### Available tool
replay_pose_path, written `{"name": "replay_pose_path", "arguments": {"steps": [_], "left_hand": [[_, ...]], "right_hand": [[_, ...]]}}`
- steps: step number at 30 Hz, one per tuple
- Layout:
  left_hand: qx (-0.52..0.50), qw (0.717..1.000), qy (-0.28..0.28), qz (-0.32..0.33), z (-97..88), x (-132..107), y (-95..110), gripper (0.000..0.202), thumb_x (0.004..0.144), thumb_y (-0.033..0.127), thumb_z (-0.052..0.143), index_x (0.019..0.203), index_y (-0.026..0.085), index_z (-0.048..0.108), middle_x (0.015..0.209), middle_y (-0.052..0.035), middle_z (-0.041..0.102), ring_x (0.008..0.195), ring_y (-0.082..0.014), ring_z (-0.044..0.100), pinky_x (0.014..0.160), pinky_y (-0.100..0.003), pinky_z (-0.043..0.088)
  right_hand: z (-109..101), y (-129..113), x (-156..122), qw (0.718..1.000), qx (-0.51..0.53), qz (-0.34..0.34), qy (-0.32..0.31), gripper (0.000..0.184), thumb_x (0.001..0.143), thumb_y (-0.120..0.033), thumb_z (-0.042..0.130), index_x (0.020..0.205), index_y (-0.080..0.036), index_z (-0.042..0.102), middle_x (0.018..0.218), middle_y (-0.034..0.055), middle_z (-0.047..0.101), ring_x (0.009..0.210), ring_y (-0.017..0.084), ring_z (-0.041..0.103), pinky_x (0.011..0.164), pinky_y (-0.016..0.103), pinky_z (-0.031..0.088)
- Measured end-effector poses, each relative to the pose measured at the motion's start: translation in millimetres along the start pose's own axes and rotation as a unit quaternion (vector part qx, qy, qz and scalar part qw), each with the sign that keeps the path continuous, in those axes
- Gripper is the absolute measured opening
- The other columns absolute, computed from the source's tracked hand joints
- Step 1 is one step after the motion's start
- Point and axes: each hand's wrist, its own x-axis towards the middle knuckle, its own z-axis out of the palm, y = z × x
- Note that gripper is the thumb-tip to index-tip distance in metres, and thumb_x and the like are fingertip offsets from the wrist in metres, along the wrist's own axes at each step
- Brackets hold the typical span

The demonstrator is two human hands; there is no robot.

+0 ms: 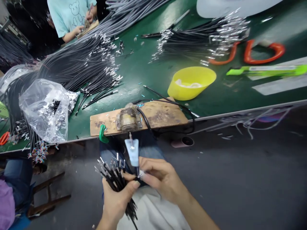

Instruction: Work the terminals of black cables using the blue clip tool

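My left hand (117, 199) is closed around a bundle of thin black cables (115, 175) with silver metal ends that point up and away from me. My right hand (163, 179) is in a pinch close beside the left thumb. A small whitish bit shows at its fingertips, too blurred to name. A light blue tapered piece (132, 151) with a dark narrow lower end stands between the hands and the bench. Its lower tip meets my fingertips. Above it, a thin metal tip points out from a worn metal block (129, 118) on a wooden board (163, 115).
On the green bench (141, 73) lie heaps of black cables (79, 67), a clear plastic bag (48, 108), a yellow cup (192, 83), orange-handled scissors (263, 57) and a green cutter (266, 70). Across the bench a person (72, 19) works with both hands. A wooden stool (49, 195) stands lower left.
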Motion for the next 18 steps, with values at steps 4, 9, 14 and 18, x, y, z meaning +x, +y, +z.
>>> {"name": "replay_pose_path", "arguments": {"steps": [4, 9, 14, 18], "left_hand": [[-0.002, 0.999, 0.011, -0.039, 2.4, -4.8, -4.1, 0.006, 0.063, 0.021, 0.070, 0.067, 0.017, 0.069, 0.056, -0.0009, 0.061, 0.042, -0.0115, 0.048, 0.041, -0.025, 0.042], [0.029, 0.995, 0.040, -0.084, 2.6, -7.1, -21.0, 0.010, 0.060, 0.018, 0.068, 0.056, 0.016, 0.059, 0.058, -0.0008, 0.061, 0.041, -0.0094, 0.044, 0.040, -0.024, 0.040], [0.034, 0.992, 0.076, -0.096, 7.1, -16.6, -40.2, 0.018, 0.053, 0.017, 0.072, 0.066, 0.016, 0.060, 0.063, -0.0022, 0.064, 0.060, -0.0175, 0.059, 0.055, -0.027, 0.049], [-0.033, 0.991, 0.059, -0.118, 8.7, -20.9, -54.3, 0.030, 0.055, 0.035, 0.076, 0.069, 0.015, 0.058, 0.046, 0.0039, 0.053, 0.041, -0.0098, 0.047, 0.041, -0.022, 0.039]], "right_hand": [[5.9, -3.2, -2.3, 0.974, -0.212, -0.050, 0.064, 0.032, 0.083, -0.026, 0.051, 0.052, -0.019, 0.049, 0.049, -0.0014, 0.045, 0.048, 0.012, 0.042, 0.047, 0.026, 0.033], [11.8, -1.6, -5.9, 0.943, -0.296, -0.125, 0.090, 0.022, 0.082, -0.029, 0.057, 0.062, -0.020, 0.056, 0.057, 0.0007, 0.052, 0.057, 0.015, 0.046, 0.054, 0.029, 0.038], [8.4, 6.7, -13.8, 0.953, -0.288, -0.053, -0.080, 0.020, 0.082, -0.025, 0.056, 0.063, -0.019, 0.056, 0.066, 0.0028, 0.059, 0.068, 0.018, 0.051, 0.065, 0.033, 0.043], [9.2, 20.1, -22.4, 0.970, -0.237, -0.037, -0.026, 0.026, 0.083, -0.018, 0.054, 0.057, -0.019, 0.051, 0.058, -0.0002, 0.052, 0.059, 0.015, 0.049, 0.064, 0.031, 0.042]]}}
